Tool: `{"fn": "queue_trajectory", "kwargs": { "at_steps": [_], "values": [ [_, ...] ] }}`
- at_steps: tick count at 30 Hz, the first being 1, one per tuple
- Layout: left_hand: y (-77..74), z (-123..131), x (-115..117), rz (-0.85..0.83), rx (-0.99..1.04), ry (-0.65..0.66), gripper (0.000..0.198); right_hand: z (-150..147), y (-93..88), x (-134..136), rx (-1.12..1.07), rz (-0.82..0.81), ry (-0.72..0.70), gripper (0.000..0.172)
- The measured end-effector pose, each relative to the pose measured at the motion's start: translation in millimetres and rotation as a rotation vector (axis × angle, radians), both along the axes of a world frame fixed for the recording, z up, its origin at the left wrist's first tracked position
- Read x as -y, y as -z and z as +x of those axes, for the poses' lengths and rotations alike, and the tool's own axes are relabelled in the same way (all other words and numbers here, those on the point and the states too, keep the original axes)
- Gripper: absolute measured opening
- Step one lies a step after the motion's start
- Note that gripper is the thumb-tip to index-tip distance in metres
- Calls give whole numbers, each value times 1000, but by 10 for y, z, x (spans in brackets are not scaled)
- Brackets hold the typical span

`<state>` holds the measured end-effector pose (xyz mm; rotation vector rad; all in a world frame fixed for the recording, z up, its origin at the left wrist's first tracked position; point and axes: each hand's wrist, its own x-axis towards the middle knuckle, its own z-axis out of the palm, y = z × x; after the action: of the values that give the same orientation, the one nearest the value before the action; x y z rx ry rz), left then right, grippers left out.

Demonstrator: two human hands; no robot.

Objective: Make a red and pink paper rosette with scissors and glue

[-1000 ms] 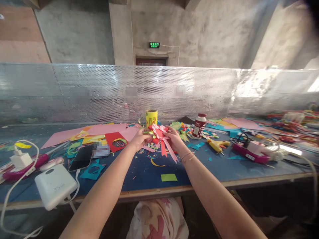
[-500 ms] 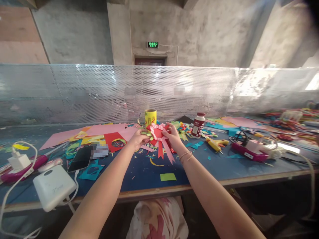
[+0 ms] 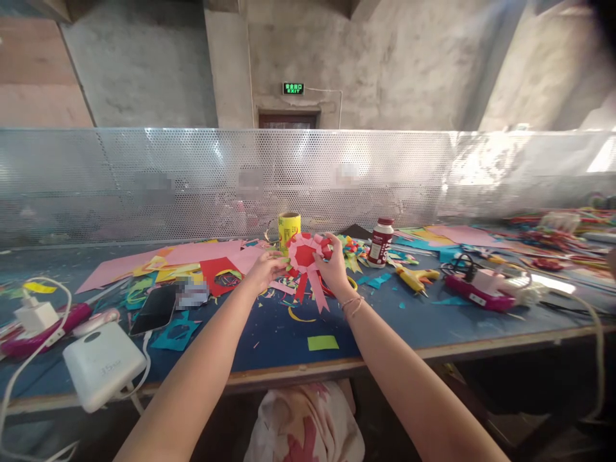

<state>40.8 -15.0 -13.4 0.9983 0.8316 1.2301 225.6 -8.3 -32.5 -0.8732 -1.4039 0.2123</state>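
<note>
A paper rosette (image 3: 304,255) with a red centre, pleated pink rim and red and pink tails is held up above the table. My right hand (image 3: 333,268) grips its right side, thumb on the front and fingers behind. At its left edge, the fingers of my left hand (image 3: 265,269) are closed on the rim, beside some green paper. Behind it stands a yellow tape roll (image 3: 289,224) on end. A green paper rectangle (image 3: 323,342) and a curved yellow strip (image 3: 301,316) lie on the blue table in front.
Right of my hands are a dark red bottle (image 3: 380,244), a yellow glue gun (image 3: 416,278) and a magenta power strip (image 3: 476,294). To the left lie a phone (image 3: 154,309), a white power bank (image 3: 104,366) and paper scraps. A perforated metal screen (image 3: 202,186) runs behind.
The rosette has turned so its face shows more squarely towards me and sits slightly higher. My right hand has shifted slightly with it; both hands stay at its sides.
</note>
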Motion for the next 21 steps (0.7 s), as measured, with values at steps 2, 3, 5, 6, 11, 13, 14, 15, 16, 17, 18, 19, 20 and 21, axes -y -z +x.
{"fn": "queue_trajectory", "kwargs": {
  "at_steps": [2,3,5,6,11,13,14,15,16,17,18,19,20,21],
  "values": [
    [12,3,-8,5,35,-4,37,-7,-7,12,0,2,0,58],
    [22,8,-12,15,38,-18,35,-11,-9,13,-7,-3,-11,60],
    [50,17,-24,48,8,-60,35,-22,-8,5,-34,-26,-50,64],
    [67,20,-34,70,-20,-83,36,-27,-5,-1,-52,-44,-74,65],
    [125,3,-108,159,-116,-168,37,-35,11,-17,-196,-163,-249,68],
    [128,-13,-134,183,-114,-195,35,-29,7,-15,-306,-239,-354,65],
    [127,-21,-142,196,-113,-206,35,-26,1,-13,-367,-282,-396,63],
    [125,-28,-147,208,-113,-214,35,-24,-7,-10,-423,-320,-428,61],
    [122,-35,-148,220,-112,-218,36,-24,-17,-5,-468,-351,-455,59],
    [119,-41,-146,226,-109,-217,37,-25,-28,2,-500,-373,-478,57],
    [115,-47,-141,223,-104,-207,38,-28,-39,11,-517,-385,-498,55],
    [111,-53,-133,212,-98,-192,39,-32,-49,22,-524,-386,-515,54],
    [106,-58,-124,197,-91,-174,41,-37,-57,33,-526,-381,-528,52],
    [100,-63,-116,181,-84,-158,43,-42,-64,44,-528,-375,-534,52]
  ]
}}
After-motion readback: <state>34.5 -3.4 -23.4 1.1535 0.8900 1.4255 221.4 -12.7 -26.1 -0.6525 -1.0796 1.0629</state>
